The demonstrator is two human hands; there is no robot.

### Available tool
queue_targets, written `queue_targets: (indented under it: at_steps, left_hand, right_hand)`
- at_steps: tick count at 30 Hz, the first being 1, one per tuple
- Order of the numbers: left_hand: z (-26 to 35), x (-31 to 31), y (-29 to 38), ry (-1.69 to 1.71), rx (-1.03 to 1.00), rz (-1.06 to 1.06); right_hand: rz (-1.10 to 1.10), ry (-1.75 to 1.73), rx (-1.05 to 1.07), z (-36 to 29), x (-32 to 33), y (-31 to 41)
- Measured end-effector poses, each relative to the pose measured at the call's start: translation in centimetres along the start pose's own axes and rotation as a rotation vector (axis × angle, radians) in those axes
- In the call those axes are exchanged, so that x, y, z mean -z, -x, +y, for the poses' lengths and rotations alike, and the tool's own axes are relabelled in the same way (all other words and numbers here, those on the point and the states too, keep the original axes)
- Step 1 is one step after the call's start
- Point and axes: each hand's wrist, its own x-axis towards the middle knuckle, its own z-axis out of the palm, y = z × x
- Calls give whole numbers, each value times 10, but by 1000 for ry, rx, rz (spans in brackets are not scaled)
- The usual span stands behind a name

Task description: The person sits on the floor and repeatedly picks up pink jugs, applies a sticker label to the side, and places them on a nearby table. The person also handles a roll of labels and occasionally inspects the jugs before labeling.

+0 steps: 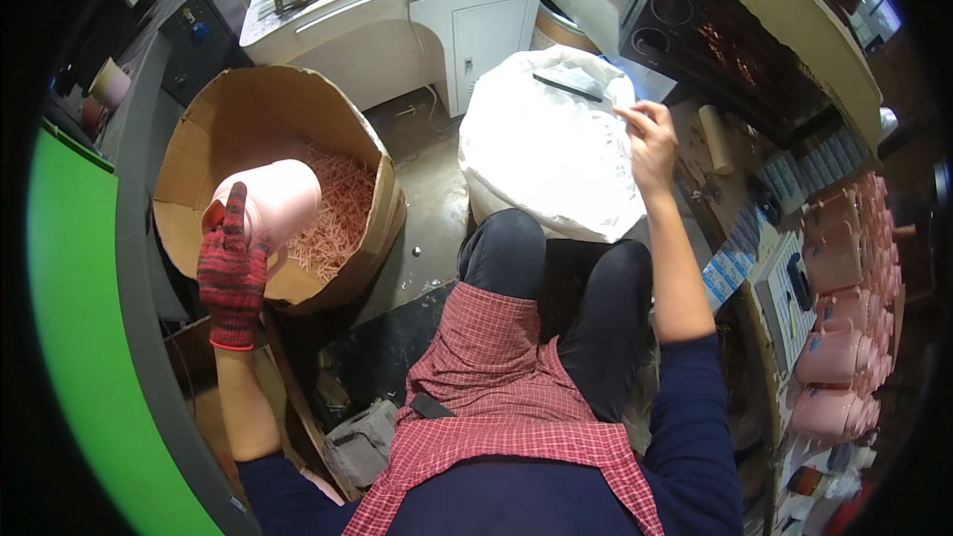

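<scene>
My left hand [237, 260], in a red and black knitted glove, holds a pink plastic jug [279, 197] at its mouth end, the jug lying sideways over a large cardboard drum [238, 100]. Pink plastic scraps [339, 216] lie inside the drum. At the right side of a white plastic bag [521, 156], my bare right hand [651, 138] is raised with thumb and forefinger near its rim; whether something small is between them cannot be told. A thin black strip [567, 87] lies in the bag's opening.
Rows of pink jugs [830, 357] stand on a shelf at the right, beside a clipboard [782, 298] with paper. A white desk [387, 37] stands ahead. At upper right is a dark machine panel [681, 0] with a red light. A green panel [82, 275] borders the left.
</scene>
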Motion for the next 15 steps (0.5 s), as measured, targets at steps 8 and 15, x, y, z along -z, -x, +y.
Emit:
queue_targets:
  at_steps: [8,15]
  left_hand:
    - [150,12,7,208,-685,-106]
    - [268,-21,12,1009,-482,-71]
  right_hand:
    - [-214,-855,-856,-74,78,128]
    - [-362,-733,-276,-196,187,101]
